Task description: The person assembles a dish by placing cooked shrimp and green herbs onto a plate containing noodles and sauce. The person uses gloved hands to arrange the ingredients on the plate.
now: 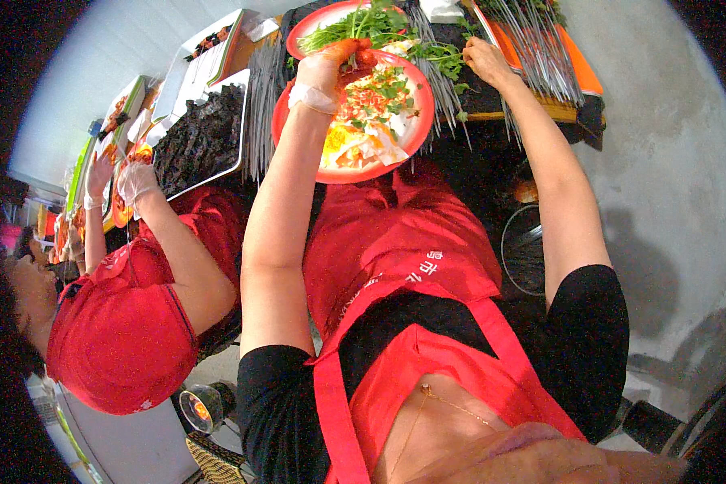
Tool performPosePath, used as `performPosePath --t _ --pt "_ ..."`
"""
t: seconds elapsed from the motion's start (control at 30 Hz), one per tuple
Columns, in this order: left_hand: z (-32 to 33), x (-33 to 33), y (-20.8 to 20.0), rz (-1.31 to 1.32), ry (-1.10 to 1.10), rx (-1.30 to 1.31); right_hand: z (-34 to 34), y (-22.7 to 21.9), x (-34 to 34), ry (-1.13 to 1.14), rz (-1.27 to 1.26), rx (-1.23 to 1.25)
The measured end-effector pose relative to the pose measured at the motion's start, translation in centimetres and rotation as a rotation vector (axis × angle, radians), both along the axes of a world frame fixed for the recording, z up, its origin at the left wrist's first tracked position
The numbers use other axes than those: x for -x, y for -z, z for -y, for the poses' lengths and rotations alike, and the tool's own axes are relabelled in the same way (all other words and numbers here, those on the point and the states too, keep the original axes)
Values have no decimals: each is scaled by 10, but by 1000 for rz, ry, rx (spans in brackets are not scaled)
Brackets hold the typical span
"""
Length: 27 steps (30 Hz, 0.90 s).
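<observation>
My left hand (pixel 323 74), in a clear glove stained orange-red at the fingers, is closed over the far rim of a red-rimmed round dish (pixel 424 133). Something dark red shows beneath its fingers, too hidden to name. Shredded orange and green bits and white, sheet-like pieces lie in this dish. Just beyond it, a second red-rimmed dish (pixel 297 40) bears a heap of leafy green herbs (pixel 355 28). To the right, my right hand (pixel 486 61) has its fingers drawn together beside loose herb sprigs (pixel 442 53) and thin metal skewers (pixel 437 97); what it pinches cannot be made out.
More skewers (pixel 261 109) lie left of the dishes, and another bundle (pixel 544 56) rests on an orange tray (pixel 582 68) at right. A white tray of dark pieces (pixel 206 133) stands at left. Close by, a co-worker in a red cap (pixel 121 339) works with gloved hands (pixel 137 181).
</observation>
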<state>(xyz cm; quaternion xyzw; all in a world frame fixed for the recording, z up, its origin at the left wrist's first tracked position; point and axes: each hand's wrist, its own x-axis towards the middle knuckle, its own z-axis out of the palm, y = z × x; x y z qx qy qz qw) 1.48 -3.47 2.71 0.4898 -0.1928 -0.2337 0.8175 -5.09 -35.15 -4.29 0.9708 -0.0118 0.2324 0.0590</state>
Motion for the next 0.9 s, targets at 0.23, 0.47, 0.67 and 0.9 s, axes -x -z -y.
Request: performPosePath --t 0.23,0.47,0.67,0.9 --pt "3 -4 9 -55 -20 -56 -24 -68 9 -38 -65 -804" --pt "20 -6 27 179 -87 -160 -113 -76 23 -221 127 -1306" --pt "28 -1 27 -89 -89 -81 -181 -53 20 -235 289 -1124" --pt "-3 9 15 1310 -286 -965 -196 -47 15 -212 348 -1083"
